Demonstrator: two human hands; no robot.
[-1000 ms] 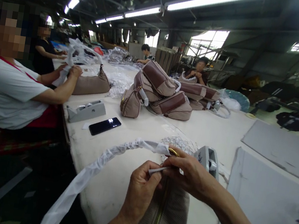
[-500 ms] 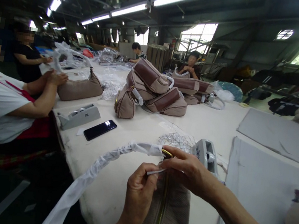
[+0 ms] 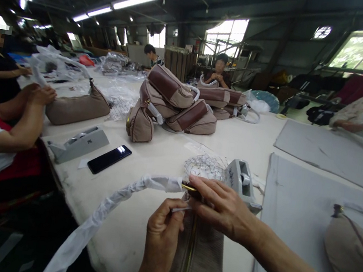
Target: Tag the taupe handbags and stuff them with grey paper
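A taupe handbag (image 3: pixel 203 266) with a gold zipper lies on the table in front of me, partly covered by my hands. Its strap (image 3: pixel 107 207), wrapped in crinkled white paper, curves away to the lower left. My left hand (image 3: pixel 161 237) pinches a narrow white strip (image 3: pixel 180 209) between thumb and forefinger, beside the bag's top end. Over that end bends my right hand (image 3: pixel 222 205), its fingers closed round the strap's end by the gold ring (image 3: pixel 188 187). The right fingertips are partly hidden.
Ahead is a pile of taupe and brown bags (image 3: pixel 179 104). Two tape dispensers (image 3: pixel 244 184), a phone (image 3: pixel 109 159) and a heap of thin ties (image 3: pixel 204 166) lie nearby. Another bag (image 3: pixel 352 248) rests at right. A co-worker's hands (image 3: pixel 42 95) hold a bag at left.
The view has swung right, so everything sits further left. My right fingers have come down flatter over the gold ring. The left hand keeps its pinch on the strip.
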